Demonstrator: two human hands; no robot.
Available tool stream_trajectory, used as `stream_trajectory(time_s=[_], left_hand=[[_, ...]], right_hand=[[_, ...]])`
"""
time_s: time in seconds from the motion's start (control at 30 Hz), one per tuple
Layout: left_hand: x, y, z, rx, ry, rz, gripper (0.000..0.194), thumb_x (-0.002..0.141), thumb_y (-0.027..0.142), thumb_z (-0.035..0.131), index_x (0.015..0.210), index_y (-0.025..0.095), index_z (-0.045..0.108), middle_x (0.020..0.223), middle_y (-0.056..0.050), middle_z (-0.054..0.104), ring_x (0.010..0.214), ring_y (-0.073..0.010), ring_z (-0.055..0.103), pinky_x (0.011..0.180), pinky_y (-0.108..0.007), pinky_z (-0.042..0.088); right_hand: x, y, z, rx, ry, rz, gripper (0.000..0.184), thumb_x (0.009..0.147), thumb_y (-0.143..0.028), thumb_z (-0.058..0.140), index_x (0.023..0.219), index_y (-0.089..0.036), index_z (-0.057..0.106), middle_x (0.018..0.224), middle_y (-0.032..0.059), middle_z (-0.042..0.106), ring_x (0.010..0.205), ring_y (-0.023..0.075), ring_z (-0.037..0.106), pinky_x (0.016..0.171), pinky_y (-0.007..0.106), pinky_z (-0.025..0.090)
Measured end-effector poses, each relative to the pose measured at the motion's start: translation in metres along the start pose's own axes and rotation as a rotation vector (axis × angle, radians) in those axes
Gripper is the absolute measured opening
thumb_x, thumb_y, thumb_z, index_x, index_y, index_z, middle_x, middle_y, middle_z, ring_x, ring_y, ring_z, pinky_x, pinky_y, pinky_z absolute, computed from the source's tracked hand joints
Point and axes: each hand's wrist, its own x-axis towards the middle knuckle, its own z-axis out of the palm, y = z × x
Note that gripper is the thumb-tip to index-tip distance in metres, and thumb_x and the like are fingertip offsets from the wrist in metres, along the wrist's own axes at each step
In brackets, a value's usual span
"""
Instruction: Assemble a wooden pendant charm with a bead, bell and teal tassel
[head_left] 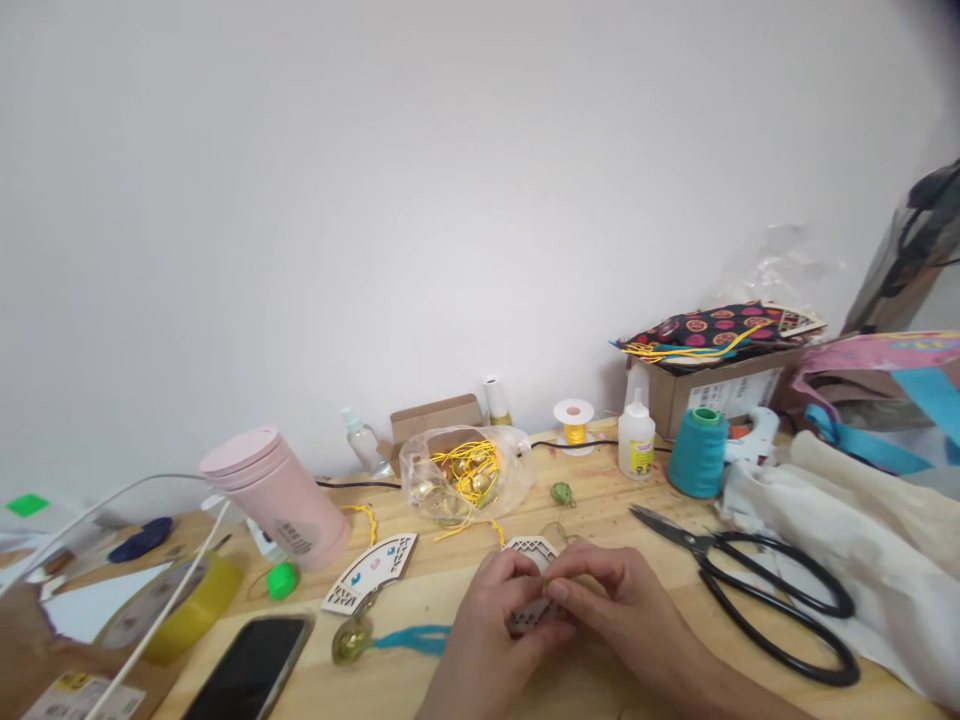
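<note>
My left hand (506, 620) is closed around the edge of a pale wooden fan-shaped piece (531, 547) with lattice cut-outs. My right hand (611, 590) pinches at the same piece, thumb and index finger together; what lies between those fingertips is too small to tell. A thin greenish cord (556, 527) loops up just beyond the right fingers. Left of my hands lies a decorated wooden fan (373, 573), with a gold bell (350, 640) and a blue tassel (412, 638) below it. Part of the held piece is hidden by my fingers.
Black-handled scissors (750, 575) lie at right beside white cloth (847, 590). Behind stand a teal thread cone (697, 455), glue bottle (637, 445), yellow cord spool (574, 432) and plastic bag of gold bells (469, 475). At left are a pink tumbler (281, 500), phone (250, 668) and tape roll (176, 610).
</note>
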Motion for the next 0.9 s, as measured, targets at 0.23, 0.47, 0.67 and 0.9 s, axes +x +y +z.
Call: stream_trajectory(time_s=[0.23,0.47,0.67,0.9], left_hand=[[0.018,-0.016,-0.032,0.353,0.222,0.081,0.019,0.078,0.027,0.048,0.087,0.021,0.064,0.091,-0.006,0.061,0.089,-0.0192,0.055,0.08,-0.033,0.043],[0.084,-0.017,-0.057,0.602,0.107,0.002,0.015,0.079,0.022,0.05,0.081,0.016,0.063,0.09,-0.008,0.062,0.091,-0.0224,0.054,0.083,-0.04,0.039],[0.098,-0.023,-0.059,0.571,0.151,-0.151,0.028,0.081,0.027,0.048,0.107,0.017,0.049,0.108,-0.007,0.053,0.089,-0.0188,0.055,0.073,-0.038,0.046],[0.068,-0.014,-0.076,0.259,0.365,-0.197,0.022,0.072,0.032,0.055,0.076,0.014,0.067,0.076,-0.005,0.069,0.078,-0.0242,0.061,0.072,-0.037,0.047]], right_hand=[[0.011,0.011,-0.004,0.277,0.104,0.13,0.018,0.057,-0.032,0.07,0.067,-0.017,0.069,0.065,0.0015,0.068,0.06,0.0143,0.058,0.06,0.025,0.047],[0.01,0.006,-0.001,0.27,0.132,0.13,0.029,0.049,-0.04,0.073,0.064,-0.016,0.069,0.063,0.0033,0.068,0.059,0.0167,0.06,0.059,0.028,0.048],[0.01,0.009,-0.001,0.28,0.131,0.117,0.031,0.046,-0.043,0.073,0.06,-0.015,0.068,0.055,0.0022,0.066,0.052,0.0145,0.058,0.053,0.026,0.046],[0.011,0.012,0.0,0.223,0.122,0.11,0.025,0.053,-0.036,0.069,0.064,-0.013,0.067,0.057,0.0024,0.065,0.051,0.0127,0.056,0.051,0.024,0.044]])
